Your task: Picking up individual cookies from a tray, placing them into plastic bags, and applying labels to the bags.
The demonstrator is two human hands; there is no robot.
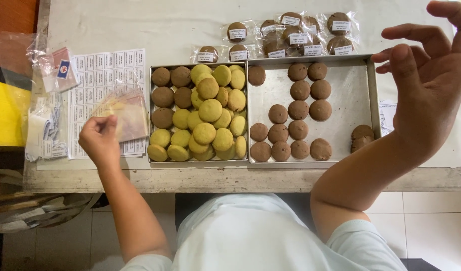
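L hand (97,138) is pinching the corner of a clear plastic bag (125,114), fingers together on it, over the sticker sheet (107,73) at the bench (140,25) left side. R hand (431,80) is hovering above the bench's right edge, fingers spread apart, gripping nothing. Btwn them two metal trays are sitting side by side: left tray (150,113) is holding yellow cookies (210,110) w/ brown cookies (165,95) on its left; right tray (361,90) is carrying loose chocolate cookies (298,110). Bagged cookies (291,32) are lying behind the trays.
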